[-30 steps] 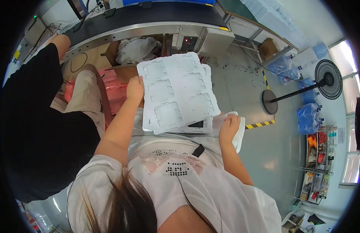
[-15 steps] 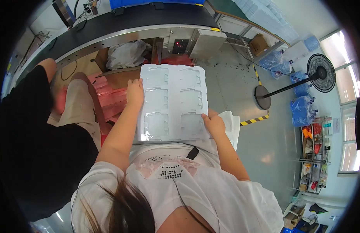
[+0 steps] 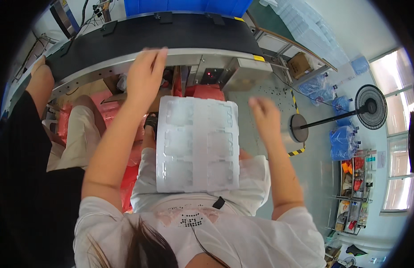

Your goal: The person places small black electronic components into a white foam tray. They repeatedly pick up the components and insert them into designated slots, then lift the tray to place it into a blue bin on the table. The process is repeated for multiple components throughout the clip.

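Note:
A white plastic tray with several shallow moulded pockets lies across my lap, and neither hand touches it. Beyond its far left corner, my left hand is raised at the metal front edge of the conveyor, fingers stretched out and nothing in them. To the right of the tray, my right hand hangs in the air, somewhat blurred, its thumb apart from the fingers and nothing seen in it.
A black conveyor belt runs across the front, with a blue bin behind it. At left sits a co-worker in a black top. A standing fan and large water bottles are at right; red plastic bags lie under the conveyor.
Both hands have let go of the tray, which now rests on my lap. The left has moved forward to the conveyor, the right outward and up. The view has tilted forward.

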### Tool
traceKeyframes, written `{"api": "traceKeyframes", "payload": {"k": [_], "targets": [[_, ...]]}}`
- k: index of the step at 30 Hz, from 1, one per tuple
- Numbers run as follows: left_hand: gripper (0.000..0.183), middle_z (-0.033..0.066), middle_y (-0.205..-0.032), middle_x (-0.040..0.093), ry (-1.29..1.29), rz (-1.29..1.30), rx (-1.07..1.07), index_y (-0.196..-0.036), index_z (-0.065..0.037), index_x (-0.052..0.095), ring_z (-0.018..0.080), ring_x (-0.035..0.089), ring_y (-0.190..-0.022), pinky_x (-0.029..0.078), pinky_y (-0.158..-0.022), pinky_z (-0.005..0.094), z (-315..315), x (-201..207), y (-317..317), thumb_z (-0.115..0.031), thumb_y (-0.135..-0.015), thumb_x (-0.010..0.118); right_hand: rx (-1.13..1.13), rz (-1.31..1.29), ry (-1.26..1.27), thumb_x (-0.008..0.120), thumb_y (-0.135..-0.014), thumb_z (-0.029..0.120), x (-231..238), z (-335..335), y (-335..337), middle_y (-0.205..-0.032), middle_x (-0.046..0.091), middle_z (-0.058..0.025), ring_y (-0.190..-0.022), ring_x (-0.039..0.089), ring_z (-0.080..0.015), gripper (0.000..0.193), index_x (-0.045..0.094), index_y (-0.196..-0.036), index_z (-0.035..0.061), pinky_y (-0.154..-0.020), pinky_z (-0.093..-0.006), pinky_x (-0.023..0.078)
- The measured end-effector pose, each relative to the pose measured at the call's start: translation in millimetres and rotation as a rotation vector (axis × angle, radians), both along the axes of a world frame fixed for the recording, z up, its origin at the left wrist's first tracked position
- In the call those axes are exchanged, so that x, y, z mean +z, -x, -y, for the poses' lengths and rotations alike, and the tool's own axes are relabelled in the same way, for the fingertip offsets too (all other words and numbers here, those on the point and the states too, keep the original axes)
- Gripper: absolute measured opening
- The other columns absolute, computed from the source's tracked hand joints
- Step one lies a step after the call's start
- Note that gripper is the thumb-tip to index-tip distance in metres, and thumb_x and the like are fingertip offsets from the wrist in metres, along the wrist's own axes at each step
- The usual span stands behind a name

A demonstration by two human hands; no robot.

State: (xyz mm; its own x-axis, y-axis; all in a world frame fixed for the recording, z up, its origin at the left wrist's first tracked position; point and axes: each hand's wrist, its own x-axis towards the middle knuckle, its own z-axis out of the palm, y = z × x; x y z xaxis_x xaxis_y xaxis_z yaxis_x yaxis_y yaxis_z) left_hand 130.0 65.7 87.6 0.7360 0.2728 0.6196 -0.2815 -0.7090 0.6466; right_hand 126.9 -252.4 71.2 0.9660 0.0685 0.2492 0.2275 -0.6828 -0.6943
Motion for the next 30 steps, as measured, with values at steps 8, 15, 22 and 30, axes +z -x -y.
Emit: {"api": "traceKeyframes", "payload": {"k": [8, 15, 22, 30], "targets": [[0.037, 0.0078, -0.104, 0.058, -0.694, -0.462, 0.532, -0.106, -0.006, 0.065, 0.0227, 0.058, -0.089, 0.049, -0.071, 0.0333, 8.1, 36.0, -182.8, -0.036, -0.085, 0.062, -0.318, 0.396, 0.458, 0.052, -0.088, 0.040, 48.2, -124.7, -248.5, -0.115, 0.056, -0.0219, -0.102, 0.055, -0.0370, 0.045, 0.061, -0.106, -0.0003, -0.086, -0.0496, 0.042], [0.027, 0.0125, -0.084, 0.063, -0.576, -0.055, 0.448, -0.096, 0.000, 0.062, 0.0260, 0.061, -0.079, 0.048, -0.072, 0.0364, 36.6, -17.0, -218.8, -0.020, -0.078, 0.068, -0.344, 0.597, 0.382, 0.067, -0.076, 0.015, 8.0, -89.0, -300.8, -0.083, 0.062, -0.0124, -0.076, 0.059, -0.0233, 0.025, 0.059, -0.094, 0.0009, -0.068, -0.0359, 0.045], [0.027, 0.0143, -0.093, 0.062, 0.391, -0.270, -0.203, -0.091, -0.002, 0.064, 0.0277, 0.059, -0.091, 0.045, -0.079, 0.0415, -1.0, 17.9, -97.4, -0.023, -0.076, 0.071, 0.221, 0.194, -0.548, 0.073, -0.074, 0.016, 52.7, -60.3, -125.7, -0.102, 0.063, -0.0099, -0.094, 0.058, -0.0197, 0.039, 0.062, -0.109, 0.0040, -0.082, -0.0323, 0.045], [0.023, 0.0036, -0.093, 0.067, 0.388, -0.369, -0.378, -0.104, -0.003, 0.067, 0.0083, 0.059, -0.087, 0.045, -0.080, 0.0222, -18.6, -53.6, -13.6, -0.013, -0.083, 0.067, 0.388, -0.411, -0.100, 0.063, -0.082, 0.007, -59.0, -22.9, -54.6, -0.099, 0.064, -0.0072, -0.089, 0.058, -0.0146, 0.026, 0.063, -0.107, 0.0043, -0.078, -0.0285, 0.045]]}}
